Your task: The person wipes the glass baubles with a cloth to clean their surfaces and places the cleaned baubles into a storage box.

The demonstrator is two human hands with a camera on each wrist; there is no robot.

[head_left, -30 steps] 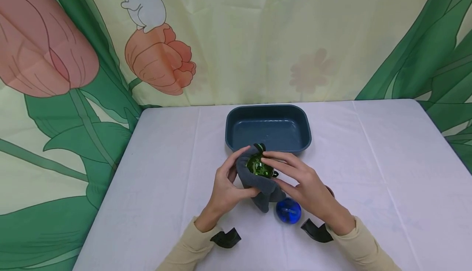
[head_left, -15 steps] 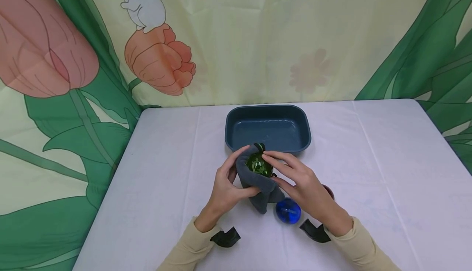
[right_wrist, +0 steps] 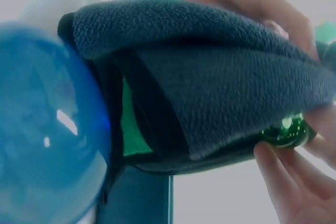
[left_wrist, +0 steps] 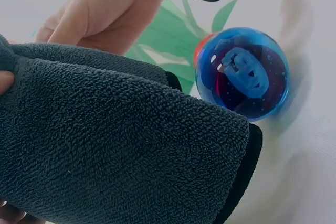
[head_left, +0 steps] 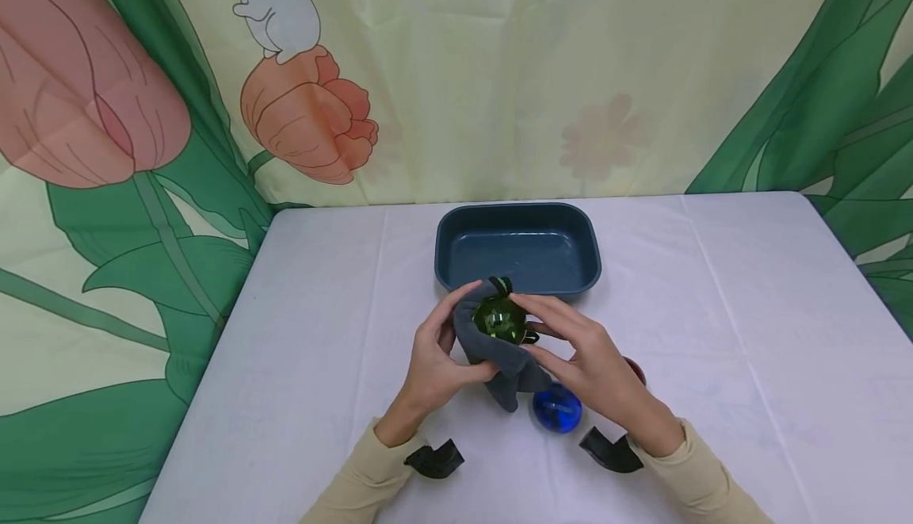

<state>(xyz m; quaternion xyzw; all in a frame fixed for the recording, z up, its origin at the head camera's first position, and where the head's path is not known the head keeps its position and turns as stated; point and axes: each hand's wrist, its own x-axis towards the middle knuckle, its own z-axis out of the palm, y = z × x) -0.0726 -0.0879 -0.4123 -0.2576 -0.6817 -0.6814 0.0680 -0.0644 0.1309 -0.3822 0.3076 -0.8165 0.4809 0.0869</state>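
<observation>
A shiny green ball [head_left: 501,319] lies in a folded dark grey cloth [head_left: 509,369], just in front of the blue-grey basin. My left hand [head_left: 442,353] grips the cloth from the left, thumb in front and fingers behind. From the other side my right hand [head_left: 581,349] holds the ball between thumb and fingers. The cloth [left_wrist: 131,140] fills much of the left wrist view, while in the right wrist view only a little of the green ball [right_wrist: 286,132] shows below it. A see-through blue ball [head_left: 557,408] rests on the table below the hands.
The blue-grey basin [head_left: 518,250] stands at the back of the white-covered table [head_left: 314,334]. A reddish round thing [head_left: 635,370] is mostly hidden behind the right wrist. Dark wrist-worn pieces [head_left: 437,459] sit by the sleeves. A printed curtain [head_left: 492,80] hangs behind.
The right fingers shift slightly on the green ball, and it turns a little. The cloth and left hand move a touch leftward; the blue ball and basin stay put.
</observation>
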